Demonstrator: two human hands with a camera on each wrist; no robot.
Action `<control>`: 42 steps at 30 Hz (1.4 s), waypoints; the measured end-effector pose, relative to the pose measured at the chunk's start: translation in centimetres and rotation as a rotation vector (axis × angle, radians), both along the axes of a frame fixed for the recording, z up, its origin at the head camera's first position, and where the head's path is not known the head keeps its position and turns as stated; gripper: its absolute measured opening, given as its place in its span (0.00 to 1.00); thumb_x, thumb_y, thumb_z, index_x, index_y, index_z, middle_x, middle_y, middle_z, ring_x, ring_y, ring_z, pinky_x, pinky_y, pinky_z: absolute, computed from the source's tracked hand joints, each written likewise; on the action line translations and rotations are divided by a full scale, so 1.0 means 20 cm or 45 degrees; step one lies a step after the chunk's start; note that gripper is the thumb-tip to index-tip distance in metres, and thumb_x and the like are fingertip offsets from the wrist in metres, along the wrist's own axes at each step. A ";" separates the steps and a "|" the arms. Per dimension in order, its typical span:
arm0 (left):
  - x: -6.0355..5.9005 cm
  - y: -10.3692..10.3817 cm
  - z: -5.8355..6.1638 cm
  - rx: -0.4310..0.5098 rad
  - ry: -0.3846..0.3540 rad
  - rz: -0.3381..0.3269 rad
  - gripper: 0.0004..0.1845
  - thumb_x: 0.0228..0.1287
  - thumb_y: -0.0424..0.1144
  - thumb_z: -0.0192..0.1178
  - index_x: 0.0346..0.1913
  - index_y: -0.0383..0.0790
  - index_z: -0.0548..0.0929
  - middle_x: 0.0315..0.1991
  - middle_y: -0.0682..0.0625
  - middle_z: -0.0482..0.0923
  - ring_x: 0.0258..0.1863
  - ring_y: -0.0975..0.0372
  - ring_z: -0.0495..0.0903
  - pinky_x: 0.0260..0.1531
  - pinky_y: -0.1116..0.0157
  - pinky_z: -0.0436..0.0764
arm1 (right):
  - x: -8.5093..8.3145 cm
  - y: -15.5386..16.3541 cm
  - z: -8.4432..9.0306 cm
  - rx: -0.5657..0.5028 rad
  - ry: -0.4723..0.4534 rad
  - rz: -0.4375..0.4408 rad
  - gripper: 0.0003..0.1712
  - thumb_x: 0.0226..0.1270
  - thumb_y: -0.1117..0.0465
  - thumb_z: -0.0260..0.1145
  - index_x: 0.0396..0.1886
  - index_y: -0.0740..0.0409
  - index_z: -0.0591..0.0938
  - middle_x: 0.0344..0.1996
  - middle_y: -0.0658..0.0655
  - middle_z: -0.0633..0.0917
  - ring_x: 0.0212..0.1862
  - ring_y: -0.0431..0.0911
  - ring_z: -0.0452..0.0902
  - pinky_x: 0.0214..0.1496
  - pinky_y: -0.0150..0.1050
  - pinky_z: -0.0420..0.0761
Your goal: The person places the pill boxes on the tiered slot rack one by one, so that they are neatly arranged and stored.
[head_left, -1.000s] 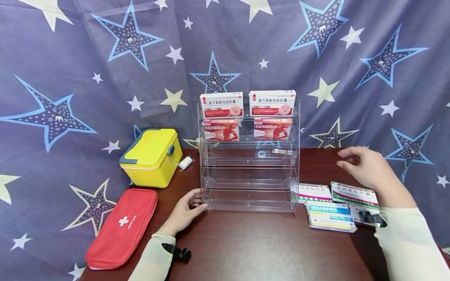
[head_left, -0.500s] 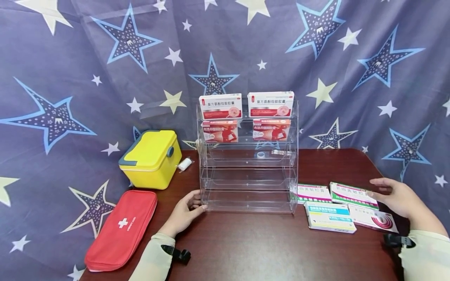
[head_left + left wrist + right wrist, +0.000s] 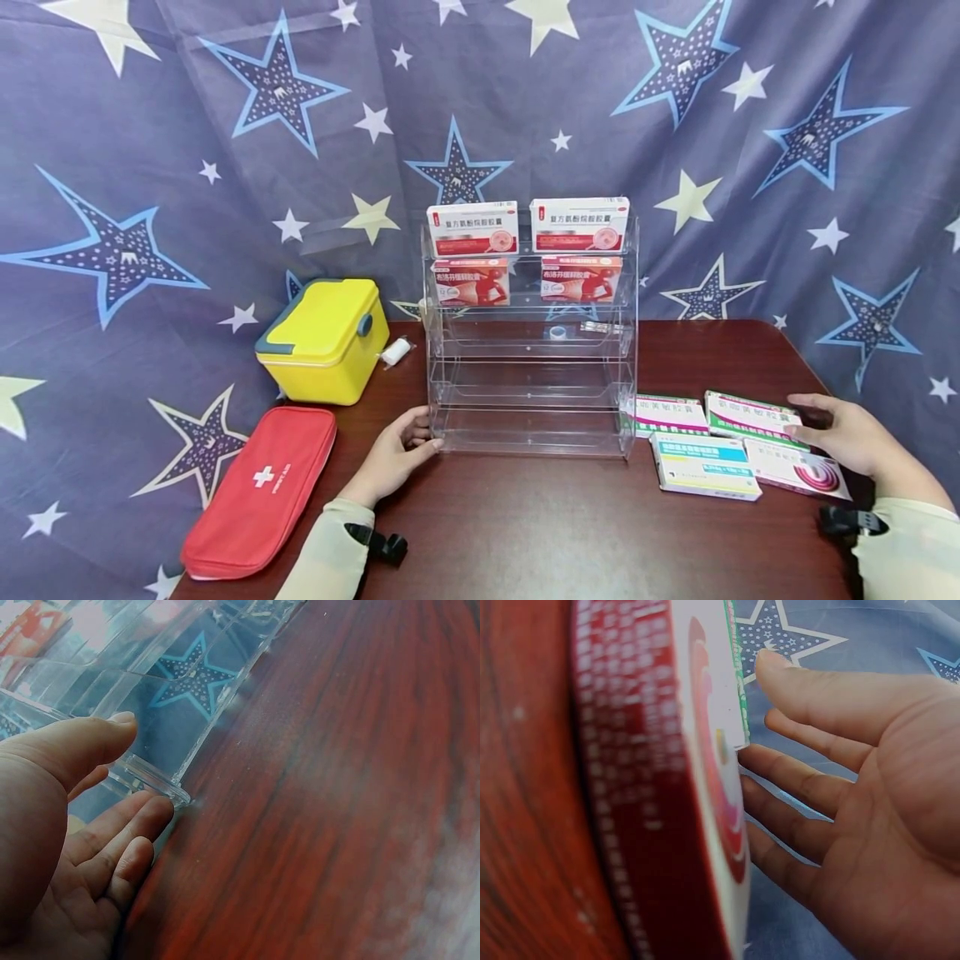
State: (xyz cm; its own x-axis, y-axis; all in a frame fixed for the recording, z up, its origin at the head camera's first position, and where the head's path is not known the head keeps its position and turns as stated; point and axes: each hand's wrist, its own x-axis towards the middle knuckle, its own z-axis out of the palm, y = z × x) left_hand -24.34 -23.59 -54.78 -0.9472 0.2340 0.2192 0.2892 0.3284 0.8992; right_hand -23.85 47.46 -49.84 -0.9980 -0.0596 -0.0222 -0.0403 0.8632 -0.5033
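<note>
Right hand [image 3: 851,433] beside green box [image 3: 752,413], acrylic rack [image 3: 531,367] left

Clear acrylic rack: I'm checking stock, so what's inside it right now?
The clear rack holds two white-and-red boxes on top and two orange-red boxes below; lower tiers look bare. Box contents are hidden.

Yellow case [image 3: 324,337], red pouch [image 3: 258,487], star-patterned blue backdrop [image 3: 150,167]

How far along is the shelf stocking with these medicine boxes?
Done: four boxes fill the clear rack's top two tiers. In hand: the left hand steadies the rack's corner; the right hand reaches the green-edged box, not gripping it. Left: four table boxes, lower tiers bare.
</note>
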 end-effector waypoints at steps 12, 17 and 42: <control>0.01 0.01 0.01 0.004 -0.003 0.006 0.29 0.67 0.34 0.73 0.69 0.39 0.77 0.52 0.40 0.84 0.48 0.51 0.83 0.52 0.62 0.81 | -0.01 0.00 -0.02 0.019 -0.007 -0.012 0.40 0.67 0.52 0.76 0.66 0.77 0.73 0.54 0.85 0.77 0.48 0.71 0.78 0.46 0.67 0.78; 0.00 0.01 0.01 0.003 -0.001 0.001 0.29 0.67 0.35 0.73 0.69 0.39 0.77 0.52 0.41 0.84 0.49 0.51 0.83 0.53 0.61 0.81 | -0.01 0.00 -0.02 0.016 -0.014 -0.016 0.40 0.67 0.52 0.76 0.66 0.77 0.74 0.53 0.84 0.78 0.46 0.68 0.78 0.44 0.63 0.79; 0.00 0.00 0.01 0.001 -0.008 -0.012 0.29 0.67 0.36 0.73 0.69 0.39 0.76 0.53 0.40 0.85 0.50 0.50 0.83 0.54 0.59 0.81 | 0.01 -0.04 -0.01 -0.057 0.156 -0.121 0.38 0.62 0.60 0.79 0.66 0.73 0.75 0.46 0.77 0.85 0.45 0.67 0.82 0.41 0.53 0.75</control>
